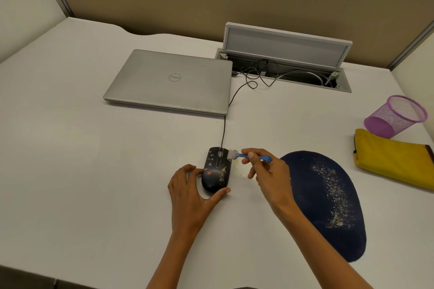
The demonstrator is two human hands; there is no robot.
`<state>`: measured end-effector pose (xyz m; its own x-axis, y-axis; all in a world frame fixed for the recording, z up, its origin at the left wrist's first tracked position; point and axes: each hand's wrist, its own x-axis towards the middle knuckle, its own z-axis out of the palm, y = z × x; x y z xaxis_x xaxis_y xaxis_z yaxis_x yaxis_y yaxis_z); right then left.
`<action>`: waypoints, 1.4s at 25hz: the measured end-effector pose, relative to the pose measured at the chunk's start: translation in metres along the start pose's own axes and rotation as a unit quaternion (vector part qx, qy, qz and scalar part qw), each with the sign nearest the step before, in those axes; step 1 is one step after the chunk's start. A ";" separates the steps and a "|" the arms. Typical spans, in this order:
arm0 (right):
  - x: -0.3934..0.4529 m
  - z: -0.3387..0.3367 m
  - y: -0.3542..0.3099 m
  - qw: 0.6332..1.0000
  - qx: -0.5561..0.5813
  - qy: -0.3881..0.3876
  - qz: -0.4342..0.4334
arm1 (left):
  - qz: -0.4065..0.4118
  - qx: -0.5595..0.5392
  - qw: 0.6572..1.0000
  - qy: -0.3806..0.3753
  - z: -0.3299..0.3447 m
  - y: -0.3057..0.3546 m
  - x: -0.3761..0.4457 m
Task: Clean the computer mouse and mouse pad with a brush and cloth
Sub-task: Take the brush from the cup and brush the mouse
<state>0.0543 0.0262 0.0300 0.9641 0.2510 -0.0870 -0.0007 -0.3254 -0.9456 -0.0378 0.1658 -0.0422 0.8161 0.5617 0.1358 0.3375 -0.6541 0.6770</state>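
Brushing the mouse at frame centre.
Left hand (187, 191) grasps the crumb-flecked mouse (216, 170) on the tabletop (94, 159); right hand (267, 173) pinches the blue brush (246, 156), bristles at the mouse's upper right edge. Mouse pad (328, 202) lies right.

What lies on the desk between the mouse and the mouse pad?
In the head view, the right hand with the blue brush sits between the mouse and the mouse pad, with a few crumbs on the desk below.
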 end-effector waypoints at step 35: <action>-0.002 -0.006 -0.005 0.998 -0.012 -0.066 0.003 | -0.002 0.005 1.000 -0.002 0.002 -0.002 0.000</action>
<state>0.0544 0.0216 0.0364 0.9204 0.3669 -0.1354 0.0014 -0.3492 -0.9370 -0.0377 0.1661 -0.0455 0.8170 0.5617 0.1308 0.3448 -0.6575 0.6699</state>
